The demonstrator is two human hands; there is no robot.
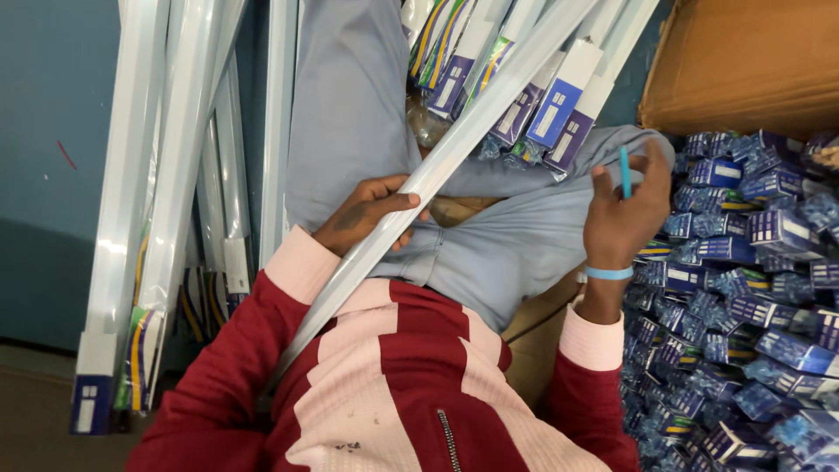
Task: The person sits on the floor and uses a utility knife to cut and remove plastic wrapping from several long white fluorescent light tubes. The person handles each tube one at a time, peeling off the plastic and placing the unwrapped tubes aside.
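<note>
While the person sits with grey-trousered legs stretched out, the left hand (367,214) is wrapped round a long white tube light (454,144) in its clear sleeve, fingers (398,203) clamped over the top of it and thumb tucked beneath. That tube is the landmark: it runs on a slant from the pink-and-maroon jacket (393,376) at the chest, across the lap, and up towards the top of the view. Off to the right of the tube, the right hand (625,210) is raised above the knee, fingers closed together on a slim turquoise pen (625,172) that stands nearly upright. A light blue wristband (609,273) sits on that wrist, just above the pink cuff.

Above the tube's upper end, a bunch of boxed tube lights (524,83) with purple-and-white end labels fans out against the legs. Well to the left of the tube, more white tube lights (166,175) lean upright against a blue-grey wall (52,175), their coloured end caps down near the floor. Far to the right of the tube, beyond the pen hand, a heap of small blue boxes (743,288) in shiny wrap is piled high, and a brown cardboard box (743,61) sits above that heap. Just below the tube, between the legs, a strip of brown cardboard (524,336) shows.
</note>
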